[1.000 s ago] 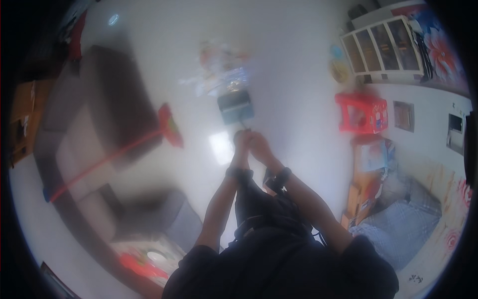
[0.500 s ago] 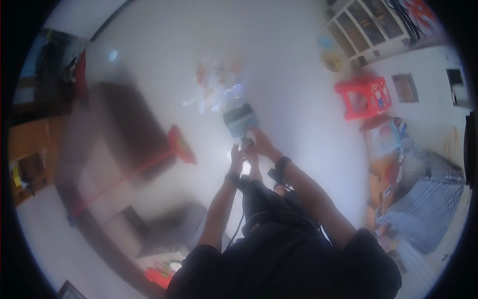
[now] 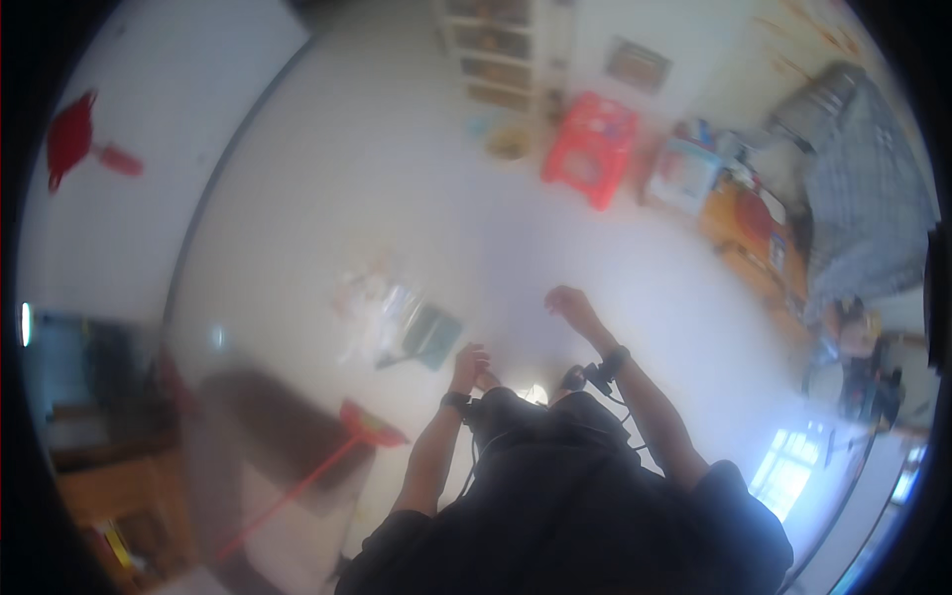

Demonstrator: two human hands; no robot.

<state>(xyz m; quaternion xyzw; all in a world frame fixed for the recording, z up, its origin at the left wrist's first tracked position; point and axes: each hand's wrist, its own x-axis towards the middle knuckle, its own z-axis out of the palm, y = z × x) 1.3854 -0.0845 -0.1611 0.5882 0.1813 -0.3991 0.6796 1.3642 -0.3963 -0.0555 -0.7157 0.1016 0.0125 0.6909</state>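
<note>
My left hand is low in front of my body, its fingers loosely apart and nothing seen in them. Just left of it, a dark green squarish thing rests on the floor, apart from the hand; its exact kind is too blurred to tell. Farther right and forward, my right hand hangs over bare floor with loosely bent fingers and holds nothing visible. Dark bands with small devices circle both wrists. Pale litter lies scattered beside the green thing.
A red broom leans by a dark brown sofa at the left. A red plastic stool stands at the far right, near a shelf and a yellowish bowl. A wooden cabinet lines the right side.
Both hands were together on the dark green thing; now it lies on the floor and the hands are apart. My view has turned to the right.
</note>
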